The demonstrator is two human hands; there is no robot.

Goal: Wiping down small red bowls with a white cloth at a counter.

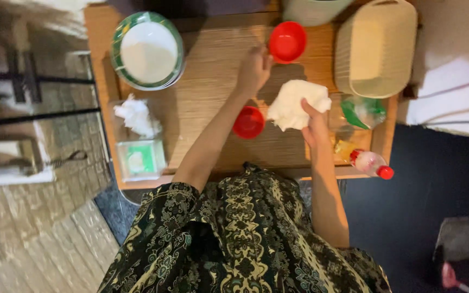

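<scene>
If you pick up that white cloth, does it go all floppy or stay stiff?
Probably floppy: the white cloth bunches in soft folds where the right hand grips it. It likely weighs little, since one hand lifts it clear of the wooden table. It shouldn't roll or break.

A home, likely a dining corner: a low wooden table (202, 92) holds a stack of plates (147, 51) at eleven o'clock, a plastic basket (375, 49) at one, tissues (137, 116) at nine.

Soft white cloth (298, 104), glossy red plastic bowl (287, 41), matt wooden table (207, 70).
</scene>
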